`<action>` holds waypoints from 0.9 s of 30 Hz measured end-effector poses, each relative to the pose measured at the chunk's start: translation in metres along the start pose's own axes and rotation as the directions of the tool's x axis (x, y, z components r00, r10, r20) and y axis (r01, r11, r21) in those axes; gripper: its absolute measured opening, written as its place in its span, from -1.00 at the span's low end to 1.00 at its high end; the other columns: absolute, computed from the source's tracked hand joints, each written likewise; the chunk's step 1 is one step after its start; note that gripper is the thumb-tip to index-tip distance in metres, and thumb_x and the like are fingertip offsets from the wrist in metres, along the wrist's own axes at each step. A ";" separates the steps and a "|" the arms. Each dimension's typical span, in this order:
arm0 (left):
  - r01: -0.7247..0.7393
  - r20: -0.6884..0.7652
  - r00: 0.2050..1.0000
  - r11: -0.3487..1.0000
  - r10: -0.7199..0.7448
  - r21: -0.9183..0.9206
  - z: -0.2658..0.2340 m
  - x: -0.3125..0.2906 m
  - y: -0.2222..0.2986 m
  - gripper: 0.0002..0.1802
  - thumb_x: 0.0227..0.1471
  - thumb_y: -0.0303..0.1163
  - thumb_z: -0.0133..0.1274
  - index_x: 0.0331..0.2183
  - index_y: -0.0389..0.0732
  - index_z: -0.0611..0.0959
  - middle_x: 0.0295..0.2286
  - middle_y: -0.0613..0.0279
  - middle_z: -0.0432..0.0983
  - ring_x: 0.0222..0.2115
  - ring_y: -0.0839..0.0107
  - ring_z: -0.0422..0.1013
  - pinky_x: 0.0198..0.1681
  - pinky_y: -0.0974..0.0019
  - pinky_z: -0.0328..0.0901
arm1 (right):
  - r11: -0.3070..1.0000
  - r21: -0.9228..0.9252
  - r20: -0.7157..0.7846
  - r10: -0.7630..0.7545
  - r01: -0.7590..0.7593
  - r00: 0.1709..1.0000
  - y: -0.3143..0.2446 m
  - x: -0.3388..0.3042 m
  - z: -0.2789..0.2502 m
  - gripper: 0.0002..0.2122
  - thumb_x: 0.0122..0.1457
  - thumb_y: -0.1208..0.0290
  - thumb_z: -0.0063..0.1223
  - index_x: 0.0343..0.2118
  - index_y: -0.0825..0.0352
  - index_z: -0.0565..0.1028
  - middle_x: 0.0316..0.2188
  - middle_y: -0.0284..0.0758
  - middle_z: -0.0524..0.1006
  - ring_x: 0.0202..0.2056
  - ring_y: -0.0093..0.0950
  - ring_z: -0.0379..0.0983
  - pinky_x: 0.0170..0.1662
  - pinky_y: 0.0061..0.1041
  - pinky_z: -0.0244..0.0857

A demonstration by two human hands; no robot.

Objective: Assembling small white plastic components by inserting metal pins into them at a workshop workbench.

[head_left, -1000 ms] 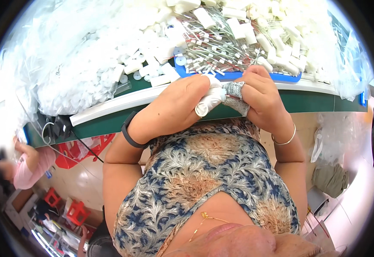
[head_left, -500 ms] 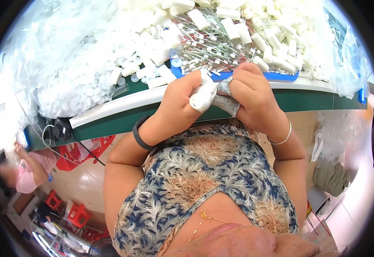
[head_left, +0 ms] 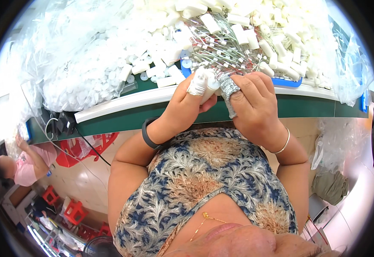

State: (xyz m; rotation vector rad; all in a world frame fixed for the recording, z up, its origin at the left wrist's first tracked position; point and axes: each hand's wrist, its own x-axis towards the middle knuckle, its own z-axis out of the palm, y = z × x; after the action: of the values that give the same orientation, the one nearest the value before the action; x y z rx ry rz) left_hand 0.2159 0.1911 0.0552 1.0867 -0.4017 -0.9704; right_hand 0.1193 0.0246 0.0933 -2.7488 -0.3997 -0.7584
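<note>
My left hand, its thumb covered in white wrapping, grips a white plastic cylinder. Against the right side of that cylinder, my right hand is closed, with a grey knitted wrap over a finger. What its fingertips pinch, if anything, is hidden. Both hands are close together over the table's near edge. Just beyond them, a blue tray carries a heap of thin wired parts with white ends and red and grey leads.
White plastic cylinders pile up at the back right. Clear bags and small translucent discs spread over the left. A white strip edges the green table. Below left are a black cable, red stools and another person.
The view has shifted slightly. My left hand has turned, so more of the white cylinder shows. My right hand's fingers have straightened somewhat and come forward beside it.
</note>
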 end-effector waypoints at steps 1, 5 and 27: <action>-0.004 -0.006 1.000 1.000 0.003 -0.015 0.002 0.000 0.000 -0.58 0.38 -0.07 -0.30 -0.22 -0.21 0.50 -0.52 0.38 0.34 -0.58 0.63 0.18 -0.57 0.54 0.06 | 1.000 -0.008 0.004 -0.005 0.005 1.000 -0.001 0.001 -0.002 -0.83 -0.13 0.50 0.10 -0.43 0.43 0.54 -0.25 -0.12 0.54 -0.25 -0.26 0.47 -0.08 -0.25 0.30; -0.003 -0.045 0.999 1.000 0.003 0.001 0.007 0.001 -0.006 -0.56 0.38 -0.06 -0.30 -0.31 -0.21 0.49 -0.57 0.40 0.28 -0.61 0.62 0.13 -0.58 0.51 0.03 | 0.993 -0.085 0.011 -0.085 0.085 0.996 -0.010 -0.004 0.000 -0.82 -0.14 0.48 0.10 -0.43 0.42 0.53 -0.28 -0.13 0.53 -0.28 -0.28 0.45 -0.12 -0.28 0.29; 0.131 0.281 0.959 0.840 0.027 -0.526 0.010 0.020 -0.024 -0.42 0.39 0.01 -0.43 0.07 -0.27 0.39 -0.13 0.23 0.45 -0.14 0.33 0.37 0.01 0.16 0.25 | 0.962 0.226 -0.110 0.182 -0.153 0.977 0.013 -0.016 0.000 -0.50 -0.11 0.43 0.35 -0.04 0.41 0.48 0.04 -0.17 0.44 0.05 -0.16 0.35 0.15 -0.14 0.16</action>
State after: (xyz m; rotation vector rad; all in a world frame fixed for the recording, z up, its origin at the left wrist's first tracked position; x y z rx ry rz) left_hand 0.2084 0.1657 0.0349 0.4439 -0.2961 -1.2006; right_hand 0.1103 0.0093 0.0829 -2.4765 -0.2048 -0.7942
